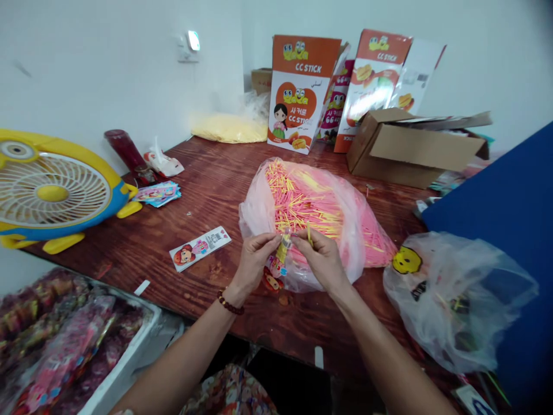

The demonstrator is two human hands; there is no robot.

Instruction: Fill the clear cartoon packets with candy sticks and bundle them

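Observation:
My left hand and my right hand meet in front of a large clear bag full of pink and yellow sticks. Both pinch the top of a small printed packet that hangs down between them, with a cartoon face on its lower end. My right hand also holds a thin yellow stick upright between its fingers. A bead bracelet sits on my left wrist. A flat, matching packet lies on the wooden table to the left.
A yellow and blue fan stands at the left. Orange "CC STICK" boxes and an open cardboard box line the back. A crumpled clear bag lies at the right. A bin of wrapped packets sits lower left.

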